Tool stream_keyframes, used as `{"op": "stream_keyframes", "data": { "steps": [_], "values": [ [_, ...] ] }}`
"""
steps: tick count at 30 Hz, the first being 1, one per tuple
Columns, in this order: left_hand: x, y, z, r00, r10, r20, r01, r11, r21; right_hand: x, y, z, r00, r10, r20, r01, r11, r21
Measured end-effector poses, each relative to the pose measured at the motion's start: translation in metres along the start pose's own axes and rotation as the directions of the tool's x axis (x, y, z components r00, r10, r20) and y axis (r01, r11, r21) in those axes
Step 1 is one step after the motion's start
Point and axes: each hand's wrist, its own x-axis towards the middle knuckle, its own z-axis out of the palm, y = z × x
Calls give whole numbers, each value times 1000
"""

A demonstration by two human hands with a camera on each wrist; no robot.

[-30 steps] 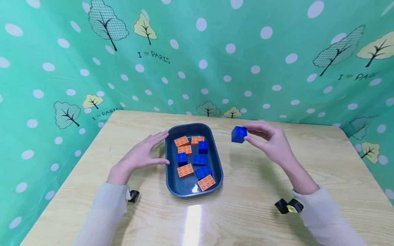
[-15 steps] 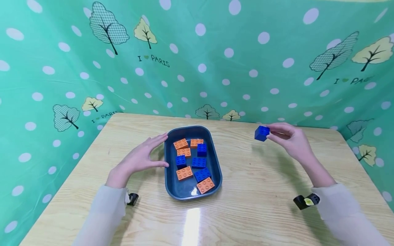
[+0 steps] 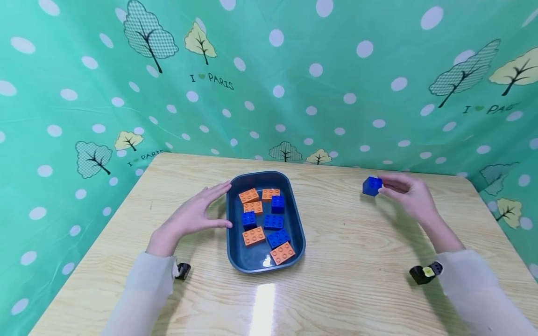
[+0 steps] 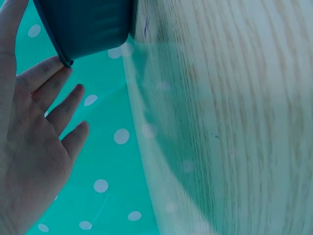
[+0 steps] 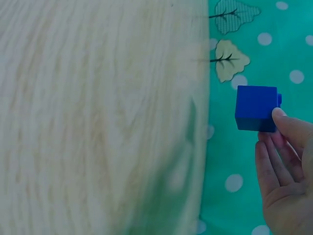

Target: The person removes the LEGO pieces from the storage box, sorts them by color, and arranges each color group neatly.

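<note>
A dark blue tray [image 3: 245, 256] stands on the table, with several orange and blue toy bricks inside. My left hand [image 3: 187, 217] is at its left side, thumb and fingertips spread along the rim. In the left wrist view those fairly straight fingertips touch the edge of the tray [image 4: 93, 29]. To the right of the tray, near the table's back, my right hand [image 3: 414, 198] pinches a blue toy brick [image 3: 371, 186] between thumb and fingers. The right wrist view shows this brick [image 5: 257, 107] held at the fingertips, its studs turned toward the hand.
Inside the tray, orange bricks [image 3: 254, 236] and blue bricks [image 3: 273, 222] lie loosely, some touching. The wooden table [image 3: 336, 280] ends at the back against a green dotted cloth [image 3: 294, 56]. Black devices [image 3: 422, 274] are strapped at both wrists.
My right hand has carried the blue brick rightward, from beside the tray toward the back right of the table. The left hand and the tray's bricks stay as they were.
</note>
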Motion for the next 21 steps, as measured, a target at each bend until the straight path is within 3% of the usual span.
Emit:
{"op": "stream_keyframes", "data": {
  "steps": [9, 21],
  "values": [
    [0, 2, -1, 1000, 11, 0, -11, 1000, -5, -3, 14, -5, 997, 73, 25, -72, 996, -60],
    [1, 0, 1, 1000, -5, 0, 5, 1000, -2, -1, 24, -1, 993, 91, 69, -84, 992, -98]
  ]
}}
